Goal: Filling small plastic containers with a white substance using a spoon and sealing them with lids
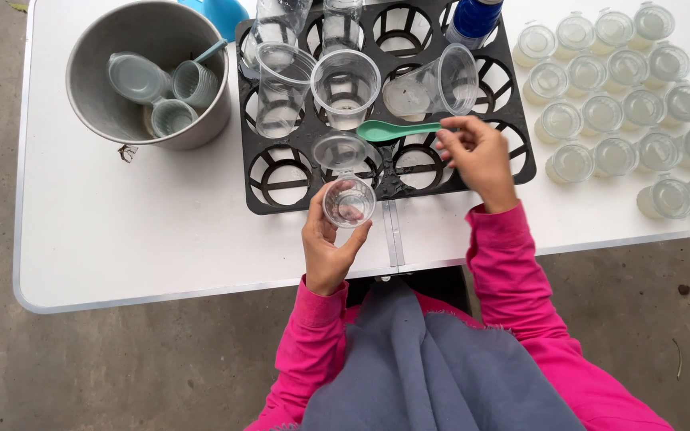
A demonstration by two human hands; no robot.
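Observation:
My left hand (327, 243) holds a small clear plastic cup (349, 201) at the near edge of the black tray (269, 203); its hinged lid (340, 150) stands open behind it. My right hand (479, 156) pinches the handle of a green plastic spoon (393, 130), whose bowl points left over the tray. Just beyond the spoon a tall clear cup (439, 84) lies tipped on its side. Two more tall clear cups (346, 86) stand upright in the tray's round holes.
A grey metal pot (93, 48) at the far left holds small cups, lids and a blue scoop. Several lidded small cups (620, 100) are lined up on the white table's right side. A blue-capped bottle (473, 20) stands at the tray's far edge.

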